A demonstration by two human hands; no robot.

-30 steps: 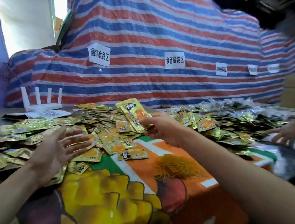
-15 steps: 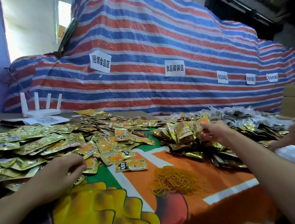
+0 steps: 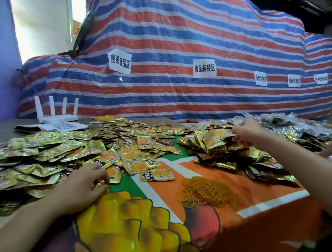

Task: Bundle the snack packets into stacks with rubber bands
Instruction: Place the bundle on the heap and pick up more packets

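Behind everything hangs the striped tarpaulin point(image 3: 176, 39), pinned with paper labels. In front of it the table point(image 3: 213, 234), under a bright printed cloth, carries the lot.

Along the left edge and on to the far side sprawl the loose snack packets point(image 3: 48, 155), gold foil lying flat and overlapping. Toward the right edge sits the heap of stacks point(image 3: 258, 165), packets on end and crowded together. I can't make out the bands on them. The white router point(image 3: 56, 111) stands at the far left corner.

Near the front, right of centre, lies the tangle of rubber bands point(image 3: 206, 192), apart from both heaps.

Now the hands! The left hand point(image 3: 82, 188) is palm down at the near rim of the loose packets, fingers bent onto the foil. I can't tell whether it has one pinched. The right hand point(image 3: 245, 132) reaches across to the heap, fingers and thumb closed on the top edge of one stack point(image 3: 213, 141).

My read: one stack is being put down and the left hand is starting the next. To do that well, gather packets facing the same way and tap their edges square on the cloth. Count them to match, then grip the stack firmly, because foil slides. Take one band only and stretch it around the middle.

One lone packet point(image 3: 157, 174) lies just beyond the bands, easy picking.
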